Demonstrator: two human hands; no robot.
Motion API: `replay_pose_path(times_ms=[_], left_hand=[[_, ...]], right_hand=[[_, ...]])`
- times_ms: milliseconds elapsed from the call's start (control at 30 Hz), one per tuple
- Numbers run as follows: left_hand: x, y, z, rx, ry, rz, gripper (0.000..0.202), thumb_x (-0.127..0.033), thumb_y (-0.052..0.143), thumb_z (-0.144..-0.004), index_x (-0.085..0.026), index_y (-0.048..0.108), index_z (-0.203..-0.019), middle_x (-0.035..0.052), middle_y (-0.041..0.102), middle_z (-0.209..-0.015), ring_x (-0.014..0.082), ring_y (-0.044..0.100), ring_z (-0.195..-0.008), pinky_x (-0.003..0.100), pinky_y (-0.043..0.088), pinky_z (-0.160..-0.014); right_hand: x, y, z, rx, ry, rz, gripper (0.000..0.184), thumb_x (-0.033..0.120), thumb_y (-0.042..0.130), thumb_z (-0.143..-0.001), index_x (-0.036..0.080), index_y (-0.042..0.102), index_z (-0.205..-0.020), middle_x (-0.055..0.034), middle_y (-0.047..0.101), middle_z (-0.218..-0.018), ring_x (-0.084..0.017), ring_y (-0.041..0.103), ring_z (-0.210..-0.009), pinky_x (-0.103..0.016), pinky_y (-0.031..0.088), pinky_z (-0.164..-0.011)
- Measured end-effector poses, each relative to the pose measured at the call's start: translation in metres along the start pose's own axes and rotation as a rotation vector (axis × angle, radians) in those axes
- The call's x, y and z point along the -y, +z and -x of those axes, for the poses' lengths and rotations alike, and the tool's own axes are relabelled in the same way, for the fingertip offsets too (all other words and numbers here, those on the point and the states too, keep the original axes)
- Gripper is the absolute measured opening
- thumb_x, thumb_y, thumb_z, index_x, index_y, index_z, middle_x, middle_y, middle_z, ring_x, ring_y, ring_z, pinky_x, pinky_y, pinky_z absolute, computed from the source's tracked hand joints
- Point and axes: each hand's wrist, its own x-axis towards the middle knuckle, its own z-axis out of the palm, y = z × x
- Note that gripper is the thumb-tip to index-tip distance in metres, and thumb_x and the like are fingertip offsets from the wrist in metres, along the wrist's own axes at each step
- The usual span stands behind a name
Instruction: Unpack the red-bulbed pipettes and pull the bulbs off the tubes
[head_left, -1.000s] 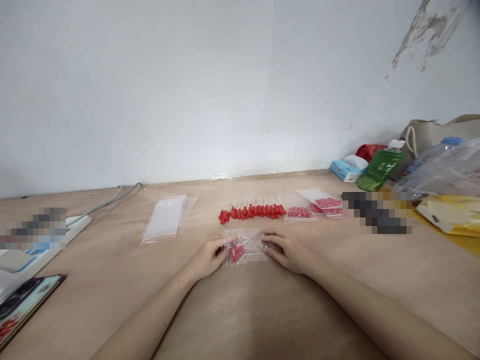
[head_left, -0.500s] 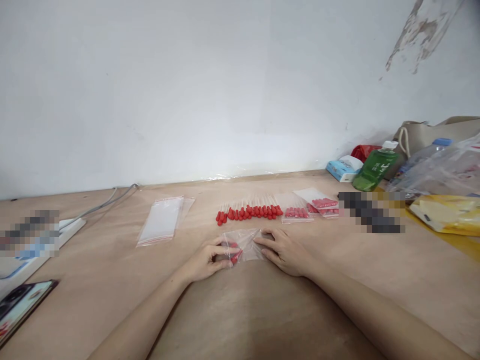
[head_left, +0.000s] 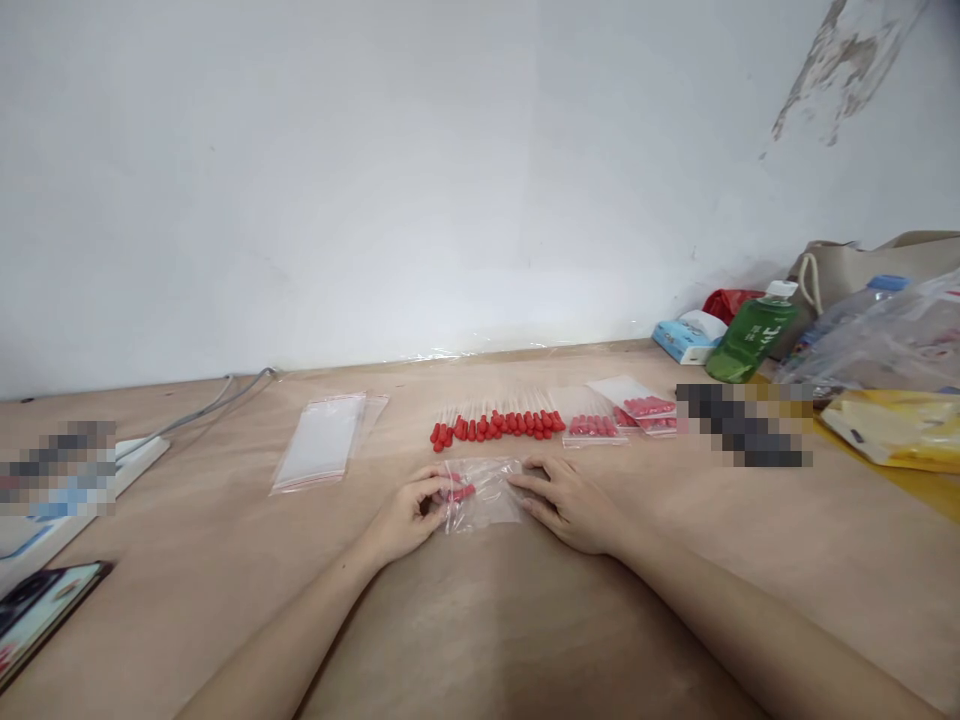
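A clear zip bag lies flat on the table between my hands, its mouth toward the left. Inside that mouth are a few red-bulbed droppers; their thin tubes are hard to make out through the plastic. My left hand has its fingers and thumb closed at the mouth edge, beside the red bulbs. At the other end, my right hand holds the bag's edge with index finger and thumb. Just beyond is a row of loose red-bulbed droppers, clear tubes pointing to the wall.
Filled zip bags lie right of the row. A stack of flat zip bags is at left. Farther right stand a green bottle, a tissue pack and plastic bags. A phone and a grey cable are left.
My left fingers have drawn back leftward from inside the bag to its mouth. The red bulbs now lie more level, and the bag is flatter. My right hand has stayed put.
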Motion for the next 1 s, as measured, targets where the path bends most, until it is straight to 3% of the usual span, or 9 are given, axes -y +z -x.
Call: replay_pose_path(times_ms=[200,267,400,467,533,600,700,833,1000], left_hand=[[0.006,-0.009,0.001,-0.122,-0.019,0.101,0.022,-0.031,0.045,-0.084,-0.018,0.060,-0.092,0.0088,0.056,-0.107,0.0179,0.054,-0.099,0.031,0.044,-0.084],[0.006,-0.029,0.003,-0.076,-0.049,0.107,0.023,-0.034,0.045,-0.084,-0.019,0.061,-0.091,0.0070,0.058,-0.105,0.0175,0.055,-0.096,0.031,0.044,-0.084],[0.008,-0.091,0.011,-0.029,-0.181,0.061,0.029,-0.042,0.047,-0.081,-0.020,0.064,-0.086,0.0049,0.062,-0.101,0.0184,0.058,-0.088,0.030,0.047,-0.078],[0.010,-0.116,0.015,-0.170,-0.228,0.062,0.031,-0.046,0.049,-0.078,-0.020,0.065,-0.086,0.0050,0.062,-0.101,0.0188,0.059,-0.084,0.032,0.049,-0.074],[0.010,-0.125,0.014,-0.403,-0.230,0.075,0.028,-0.044,0.050,-0.078,-0.023,0.064,-0.089,0.0036,0.062,-0.104,0.0191,0.059,-0.086,0.035,0.049,-0.077],[0.006,-0.114,0.004,-0.618,-0.162,0.060,0.022,-0.041,0.050,-0.079,-0.024,0.064,-0.087,0.0026,0.062,-0.102,0.0195,0.058,-0.090,0.037,0.048,-0.080],[-0.006,-0.075,-0.024,-0.748,-0.012,-0.114,0.018,-0.035,0.054,-0.077,-0.022,0.066,-0.083,0.0041,0.062,-0.090,0.0197,0.057,-0.092,0.036,0.046,-0.083],[-0.012,-0.022,-0.064,-0.635,0.050,-0.249,0.018,-0.030,0.053,-0.079,-0.020,0.066,-0.087,0.0048,0.059,-0.093,0.0174,0.056,-0.089,0.031,0.047,-0.079],[0.002,0.008,-0.091,-0.511,0.035,-0.378,0.019,-0.027,0.049,-0.082,-0.018,0.065,-0.086,0.0056,0.055,-0.097,0.0158,0.057,-0.082,0.029,0.047,-0.077]], right_hand=[[-0.001,0.001,0.001,-0.016,0.007,-0.017,0.035,0.032,0.041,-0.086,0.028,0.049,-0.120,-0.0083,0.047,-0.117,-0.019,0.045,-0.107,-0.037,0.037,-0.091],[-0.001,0.001,0.001,-0.021,0.012,-0.021,0.035,0.031,0.041,-0.085,0.027,0.050,-0.119,-0.0084,0.048,-0.117,-0.019,0.046,-0.106,-0.037,0.038,-0.091],[0.001,0.000,0.001,-0.019,0.020,-0.025,0.034,0.032,0.040,-0.086,0.027,0.051,-0.118,-0.0083,0.048,-0.116,-0.019,0.046,-0.106,-0.038,0.038,-0.091],[0.001,-0.001,0.001,-0.019,0.018,-0.026,0.034,0.032,0.040,-0.086,0.027,0.051,-0.118,-0.0082,0.048,-0.116,-0.019,0.046,-0.106,-0.037,0.038,-0.091],[0.001,-0.001,0.001,-0.026,0.018,-0.027,0.034,0.032,0.040,-0.086,0.027,0.051,-0.118,-0.0082,0.048,-0.115,-0.019,0.047,-0.105,-0.037,0.038,-0.091],[0.002,0.000,0.000,-0.032,0.019,-0.027,0.035,0.032,0.041,-0.086,0.026,0.051,-0.118,-0.0084,0.049,-0.115,-0.019,0.047,-0.104,-0.037,0.039,-0.090],[0.001,0.000,0.000,-0.033,0.013,-0.027,0.035,0.031,0.041,-0.086,0.026,0.051,-0.118,-0.0087,0.049,-0.114,-0.019,0.047,-0.105,-0.037,0.039,-0.090],[0.001,0.001,0.001,-0.037,0.005,-0.025,0.034,0.031,0.041,-0.086,0.025,0.051,-0.118,-0.0085,0.049,-0.114,-0.019,0.046,-0.105,-0.037,0.039,-0.090],[0.001,0.002,0.001,-0.066,0.001,-0.004,0.033,0.032,0.041,-0.086,0.025,0.052,-0.116,-0.0084,0.050,-0.112,-0.019,0.048,-0.103,-0.037,0.040,-0.089]])
